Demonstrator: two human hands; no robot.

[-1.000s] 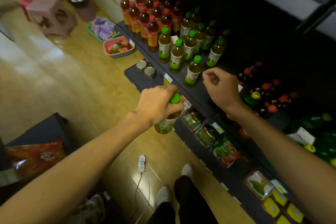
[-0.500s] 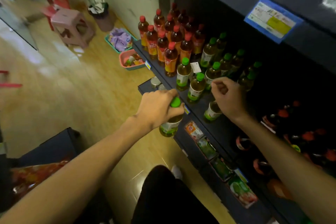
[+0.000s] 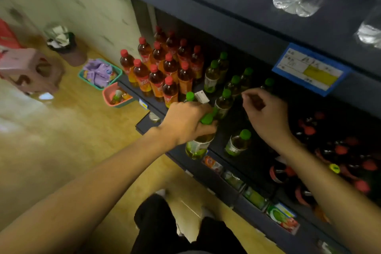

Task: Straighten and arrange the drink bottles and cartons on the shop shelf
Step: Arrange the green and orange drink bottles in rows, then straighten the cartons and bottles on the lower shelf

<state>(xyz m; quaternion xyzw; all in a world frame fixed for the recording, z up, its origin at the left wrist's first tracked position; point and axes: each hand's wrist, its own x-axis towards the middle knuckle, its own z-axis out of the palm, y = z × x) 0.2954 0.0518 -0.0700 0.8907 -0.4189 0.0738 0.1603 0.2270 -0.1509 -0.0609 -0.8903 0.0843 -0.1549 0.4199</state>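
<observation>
Two hands over the dark shelf: your left hand grips a green-capped tea bottle by the neck at the shelf's front edge. Your right hand hovers loosely curled, holding nothing, beside another green-capped bottle. Labels blurred, unreadable.

Both bare forearms reach forward and upward from the bottom corners of the view, converging toward the middle. The left hand is seen from the back, wrist straight, its fingers curled downward and closed in a grip, with the thumb hidden beneath them. The right hand lies just beyond and to the right of those fingers, knuckles up, wrist slightly bent, its fingers loosely curled under with the tips drawn together.
</observation>
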